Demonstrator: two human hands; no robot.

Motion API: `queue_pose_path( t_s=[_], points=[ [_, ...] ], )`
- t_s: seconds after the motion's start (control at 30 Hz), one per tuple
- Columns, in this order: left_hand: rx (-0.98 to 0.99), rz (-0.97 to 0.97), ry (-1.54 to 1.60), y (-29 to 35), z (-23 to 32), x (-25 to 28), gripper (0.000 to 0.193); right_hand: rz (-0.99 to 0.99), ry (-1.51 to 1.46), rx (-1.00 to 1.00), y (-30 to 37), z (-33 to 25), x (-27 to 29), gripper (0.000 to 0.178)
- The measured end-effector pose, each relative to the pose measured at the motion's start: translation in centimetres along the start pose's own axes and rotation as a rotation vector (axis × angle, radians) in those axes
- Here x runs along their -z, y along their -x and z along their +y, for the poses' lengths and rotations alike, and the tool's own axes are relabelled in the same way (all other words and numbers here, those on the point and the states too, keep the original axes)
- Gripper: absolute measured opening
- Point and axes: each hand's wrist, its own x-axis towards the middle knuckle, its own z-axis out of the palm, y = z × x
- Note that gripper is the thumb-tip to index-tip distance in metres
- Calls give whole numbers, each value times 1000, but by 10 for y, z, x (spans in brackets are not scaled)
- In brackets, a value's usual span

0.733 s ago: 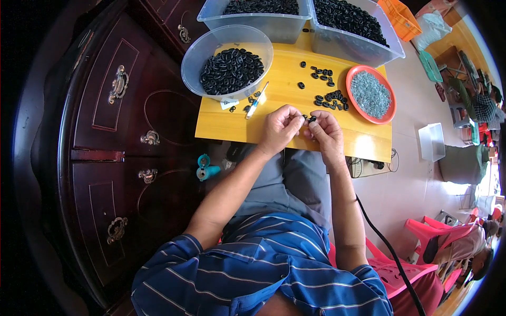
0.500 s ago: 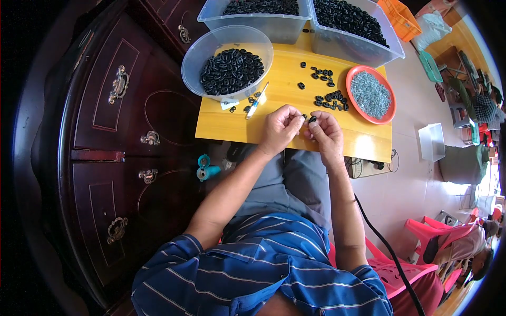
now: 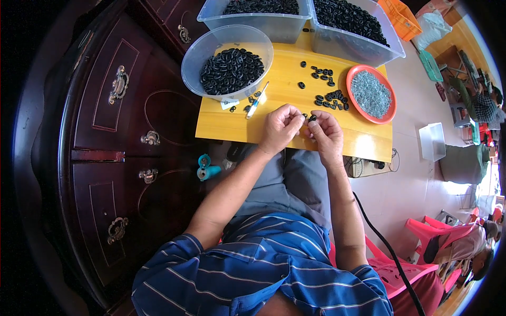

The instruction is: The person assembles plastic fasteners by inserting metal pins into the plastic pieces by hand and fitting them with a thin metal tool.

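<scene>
Over the near edge of the yellow table (image 3: 226, 126), my two hands are close together. My right hand (image 3: 327, 134) pinches a small black oval part (image 3: 312, 118) between thumb and fingertips. Facing it, my left hand (image 3: 283, 129) is closed in a pinch at a tiny dark piece (image 3: 304, 115), too small to name. Beyond my right hand lie several loose black oval parts (image 3: 333, 96). To their right stands a red plate (image 3: 393, 109) heaped with small silvery metal pieces (image 3: 371, 95), perhaps screws or pins.
A round clear tub (image 3: 190, 66) of black parts stands at the left. Two larger clear bins (image 3: 253, 26) of black parts are at the back. A white-and-blue pen-like tool (image 3: 256, 101) lies near the tub. Dark wooden cabinets (image 3: 105, 158) line the left; a pink chair (image 3: 395, 271) is at right.
Both hands stay in nearly the same place. The black part in my right fingertips has turned slightly.
</scene>
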Motion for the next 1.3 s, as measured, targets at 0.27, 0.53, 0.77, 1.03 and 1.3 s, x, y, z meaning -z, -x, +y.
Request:
queue_pose_path(
  t_s=[0.27,0.53,0.77,1.03,1.3],
  points=[
    [-2,-10,19,-1,3,0,5,20,22,2,0,-1,-3,25],
    [-6,-48,-8,-1,3,1,4,29,39,-35,1,-4,-5,26],
    [34,-153,62,-4,5,12,6,0,74,-32,4,-4,-2,29],
    [60,-252,201,-8,11,19,9,-51,50,-82,3,-13,1,29],
    [108,-263,139,-8,11,21,9,-26,-45,-26,2,-7,-3,19]
  ],
)
